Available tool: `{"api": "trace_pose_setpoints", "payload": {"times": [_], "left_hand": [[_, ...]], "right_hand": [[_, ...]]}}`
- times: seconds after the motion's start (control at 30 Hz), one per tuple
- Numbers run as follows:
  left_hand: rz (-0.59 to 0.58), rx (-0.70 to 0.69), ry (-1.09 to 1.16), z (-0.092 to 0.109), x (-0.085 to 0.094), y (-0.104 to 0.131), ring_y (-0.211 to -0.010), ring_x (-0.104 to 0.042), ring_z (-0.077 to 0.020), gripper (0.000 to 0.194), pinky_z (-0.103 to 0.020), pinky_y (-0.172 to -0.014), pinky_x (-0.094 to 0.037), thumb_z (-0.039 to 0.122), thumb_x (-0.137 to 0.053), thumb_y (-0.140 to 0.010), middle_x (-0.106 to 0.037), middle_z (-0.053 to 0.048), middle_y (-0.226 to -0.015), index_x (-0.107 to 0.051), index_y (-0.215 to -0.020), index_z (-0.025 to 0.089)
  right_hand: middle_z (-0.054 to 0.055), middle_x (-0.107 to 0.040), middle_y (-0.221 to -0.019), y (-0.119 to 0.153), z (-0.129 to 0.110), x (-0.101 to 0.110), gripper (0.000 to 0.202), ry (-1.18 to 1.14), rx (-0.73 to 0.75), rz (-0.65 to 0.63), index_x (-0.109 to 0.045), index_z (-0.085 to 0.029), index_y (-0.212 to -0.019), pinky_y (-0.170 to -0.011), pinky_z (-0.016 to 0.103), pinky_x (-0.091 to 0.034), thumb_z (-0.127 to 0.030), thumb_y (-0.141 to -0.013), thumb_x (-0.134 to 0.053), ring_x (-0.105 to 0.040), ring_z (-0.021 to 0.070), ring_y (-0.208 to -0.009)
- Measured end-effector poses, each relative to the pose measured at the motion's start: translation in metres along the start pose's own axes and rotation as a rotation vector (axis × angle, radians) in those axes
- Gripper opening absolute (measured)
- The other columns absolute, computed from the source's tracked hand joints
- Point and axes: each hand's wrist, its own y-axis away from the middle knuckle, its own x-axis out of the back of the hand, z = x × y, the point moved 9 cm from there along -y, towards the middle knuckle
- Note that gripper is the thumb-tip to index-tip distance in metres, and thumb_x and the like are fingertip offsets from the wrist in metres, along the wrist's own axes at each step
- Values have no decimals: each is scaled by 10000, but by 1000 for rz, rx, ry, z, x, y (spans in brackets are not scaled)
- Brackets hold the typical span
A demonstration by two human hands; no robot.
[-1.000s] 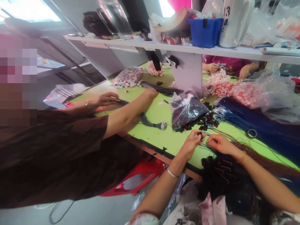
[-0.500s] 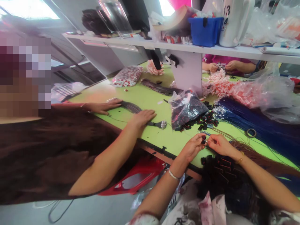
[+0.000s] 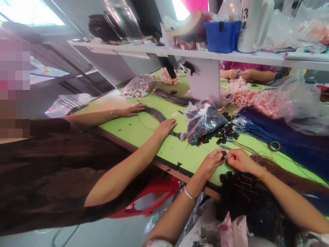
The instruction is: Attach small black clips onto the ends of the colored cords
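Note:
In the head view, my left hand (image 3: 211, 163) pinches a small black connector housing (image 3: 223, 156) above the table's near edge. Right beside it, the fingers of my right hand (image 3: 239, 159) are closed on a thin wire end at the housing; the wire is mostly hidden by the fingers. Several black connector housings (image 3: 227, 132) lie loose beyond my hands, next to a clear bag of dark parts (image 3: 205, 120). More black housings (image 3: 240, 180) are heaped close to my body. Brown wires (image 3: 277, 169) and blue wires (image 3: 280, 137) spread out on the right.
At the left, a co-worker's hands (image 3: 164, 128) rest on a bundle of dark wires (image 3: 155, 114). A roll of tape (image 3: 274, 146) lies on the blue wires. Pink-white connectors (image 3: 257, 94) are piled farther back. A shelf (image 3: 154, 49) holding a blue bin (image 3: 221, 36) crosses above the table.
My hands have stayed close together at the housing, and less of the wire end shows between them. The co-worker's hands and the dark wire bundle have shifted right and away.

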Motion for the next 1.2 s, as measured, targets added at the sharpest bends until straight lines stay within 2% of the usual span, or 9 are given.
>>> {"api": "trace_pose_setpoints", "payload": {"times": [0.17,0.33,0.5,0.6,0.7,0.8,0.93,1.07,1.2], "left_hand": [[104,-135,-182,6,2,1,-582,-466,-90,414,-225,-562,-341,423,-724,-674,-588,-15,-685,-635,-945,123],[184,-133,-171,5,7,3,-551,-466,-87,382,-233,-564,-359,394,-724,-660,-581,-4,-663,-627,-919,130],[219,-164,-212,3,8,5,-539,-467,-88,366,-226,-535,-358,389,-730,-644,-578,0,-637,-617,-877,131],[205,-163,-237,4,8,6,-550,-481,-95,350,-224,-532,-364,386,-720,-653,-572,3,-622,-609,-871,135],[169,-152,-259,8,8,8,-598,-517,-111,351,-227,-543,-380,380,-709,-667,-584,-7,-654,-598,-897,140],[143,-147,-280,11,7,9,-626,-528,-116,349,-232,-557,-393,376,-699,-679,-587,-13,-685,-590,-914,141],[120,-123,-303,9,4,7,-648,-538,-128,352,-241,-564,-400,383,-695,-683,-600,-24,-711,-584,-916,143],[103,-143,-302,10,1,7,-649,-533,-130,359,-246,-568,-401,401,-693,-684,-594,-26,-713,-587,-913,145],[89,-160,-305,11,-3,9,-643,-519,-122,357,-247,-579,-399,403,-679,-701,-592,-27,-727,-582,-928,144]], "right_hand": [[-37,-457,-530,-1,0,1,217,14,-12,14,-467,-173,-592,-486,207,-236,-260,-791,-474,-356,87,-503],[-33,-500,-579,-2,1,-3,169,-20,-12,-68,-525,-161,-651,-504,197,-265,-232,-793,-468,-393,87,-535],[-28,-504,-541,-1,6,-6,182,60,-41,-51,-531,-161,-614,-494,204,-245,-217,-780,-482,-394,93,-509],[-14,-545,-566,-3,3,-4,218,67,-20,-74,-551,-163,-636,-508,208,-271,-248,-816,-464,-425,105,-524],[14,-615,-660,-15,4,10,249,129,-21,-24,-591,-163,-717,-556,215,-313,-272,-865,-423,-497,122,-592],[55,-660,-748,-33,19,21,217,365,-168,27,-616,-163,-767,-601,236,-329,-262,-859,-446,-560,151,-669],[117,-683,-881,-46,33,13,185,587,-298,-43,-621,-151,-858,-631,260,-339,-234,-848,-456,-610,198,-776],[125,-672,-939,-43,30,8,214,602,-266,-35,-581,-144,-944,-637,268,-334,-231,-891,-392,-613,196,-786],[98,-674,-891,-39,35,13,196,561,-285,-5,-568,-152,-955,-630,258,-306,-223,-899,-393,-600,174,-760]]}}
